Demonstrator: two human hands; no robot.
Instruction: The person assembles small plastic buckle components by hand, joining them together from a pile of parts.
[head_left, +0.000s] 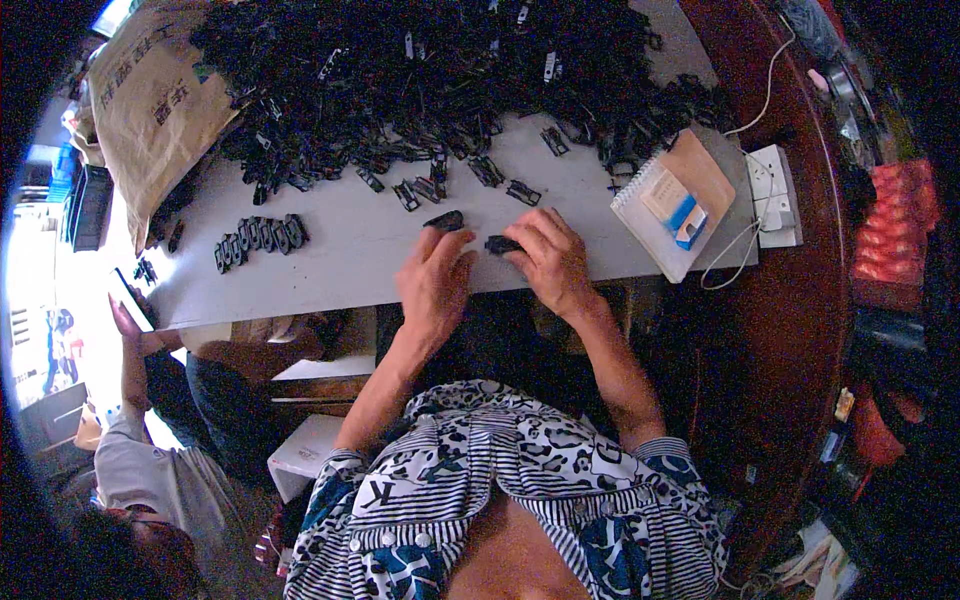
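Note:
My left hand (436, 285) is closed near the table's front edge, its fingertips at a small black plastic clip-like part (446, 220). Just to the right, my right hand (552, 262) pinches another small dark piece (502, 244) between thumb and fingers. The two hands are apart, with a narrow gap between them. Beyond them lie several loose black clip-like parts (487, 171), some with pale metal. A large heap of the same dark parts (420, 80) covers the far side. To the left, several matching parts (258, 236) stand in a neat row.
The grey-white table (340, 265) carries a brown paper sack (150, 100) at far left. On the right lie a spiral notebook (655, 240) with a small blue-and-tan box (680, 213) and a white power strip (772, 190) with cables. A co-worker (170, 480) sits at left, holding a phone (130, 298).

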